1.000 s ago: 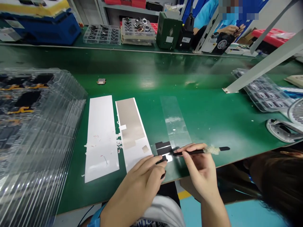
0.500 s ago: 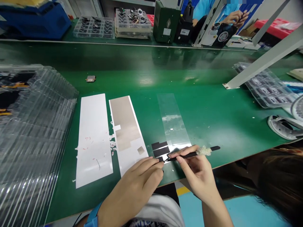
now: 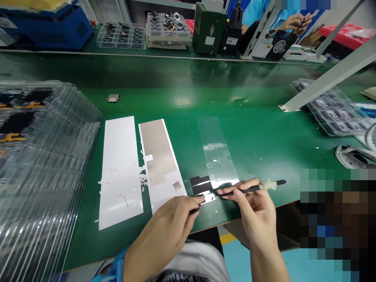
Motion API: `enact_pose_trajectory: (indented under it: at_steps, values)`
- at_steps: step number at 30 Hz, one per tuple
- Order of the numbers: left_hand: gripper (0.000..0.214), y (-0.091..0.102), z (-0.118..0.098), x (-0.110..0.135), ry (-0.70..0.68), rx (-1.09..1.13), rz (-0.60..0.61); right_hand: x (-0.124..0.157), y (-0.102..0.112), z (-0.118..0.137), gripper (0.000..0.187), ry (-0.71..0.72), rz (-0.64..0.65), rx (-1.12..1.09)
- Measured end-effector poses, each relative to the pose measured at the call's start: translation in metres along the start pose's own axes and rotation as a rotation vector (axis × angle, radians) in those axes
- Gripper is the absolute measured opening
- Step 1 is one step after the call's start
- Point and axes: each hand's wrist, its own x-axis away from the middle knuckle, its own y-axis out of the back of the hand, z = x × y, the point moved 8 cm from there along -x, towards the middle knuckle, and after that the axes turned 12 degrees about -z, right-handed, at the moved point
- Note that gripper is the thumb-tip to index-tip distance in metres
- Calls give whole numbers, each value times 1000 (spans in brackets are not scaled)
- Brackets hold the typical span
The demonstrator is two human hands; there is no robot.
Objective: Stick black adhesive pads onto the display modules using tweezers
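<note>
Strips (image 3: 202, 187), black, beside the near end of the film (image 3: 220, 152); the right hand (image 3: 258, 201) grips a tool (image 3: 253, 189) there, while the left hand (image 3: 173, 219) bends close, its hold unclear. Left of the film, the beige sheet (image 3: 158, 147) appears partly used, much beige remaining.

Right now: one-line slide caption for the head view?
Right hand holding a black pen-like tool near black strips on a green bench, left hand close by.
</note>
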Motion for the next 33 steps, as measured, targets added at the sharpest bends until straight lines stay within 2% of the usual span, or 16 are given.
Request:
enact_pose_trajectory:
  at_steps: [3,5,7,11,16,22,26,33]
  values:
    - [11,15,13,-2,265,243,-152,1,-2,8,8,26,-36,-86]
    - [8,25,18,-4,364,324,-249,5,-10,20,8,82,-39,-141]
    - [6,31,19,-7,408,352,-300,12,-24,35,10,156,-33,-187]
    - [13,35,18,-9,416,397,-303,27,-54,60,13,258,-3,-245]
    - [20,35,18,-7,416,480,-305,36,-78,70,15,360,67,-202]
    - [23,42,16,-10,356,425,-379,36,-77,71,23,478,36,-204]
    - [23,41,22,-9,377,497,-422,33,-75,69,21,468,-6,-203]
    - [22,38,26,-9,416,580,-424,32,-79,64,21,407,18,-265]
